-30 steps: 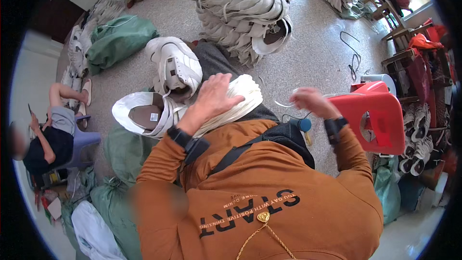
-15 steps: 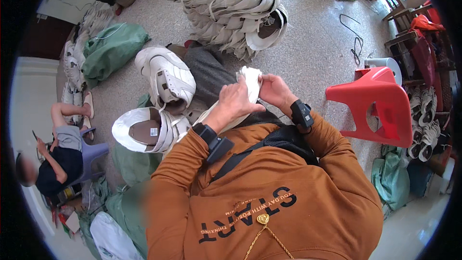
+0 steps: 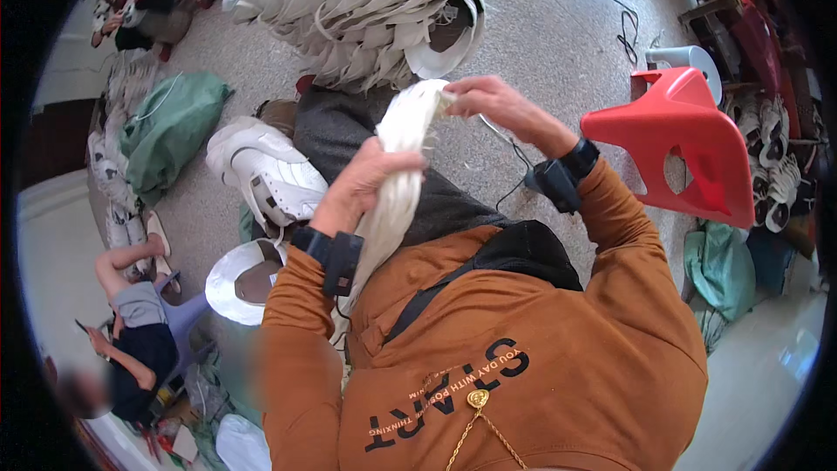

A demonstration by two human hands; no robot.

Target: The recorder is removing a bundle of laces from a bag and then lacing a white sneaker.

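Observation:
A long hank of cream-white shoelaces (image 3: pixel 405 135) runs from my lap up over my thigh. My left hand (image 3: pixel 362 179) is wrapped round its middle, thumb across the strands. At the hank's far end, the fingertips of my right hand (image 3: pixel 501 106) are pinched together on the laces. To the left of my leg sits a white sneaker (image 3: pixel 283 173) without laces in its front. Nearer to me, a white shoe upper (image 3: pixel 228 275) shows its round opening and brown inside, partly hidden by my left sleeve.
A large stack of nested white shoe uppers (image 3: pixel 349 4) lies ahead on the speckled floor. A red plastic stool (image 3: pixel 671 144) lies tipped over at right, near a black cord (image 3: pixel 626 26). Left are a green sack (image 3: pixel 174 126) and a seated person (image 3: pixel 139 323).
My right hand has moved forward and away from my left hand, along the hank's end. More of the hank now shows, with my left hand further left. The whole view has shifted.

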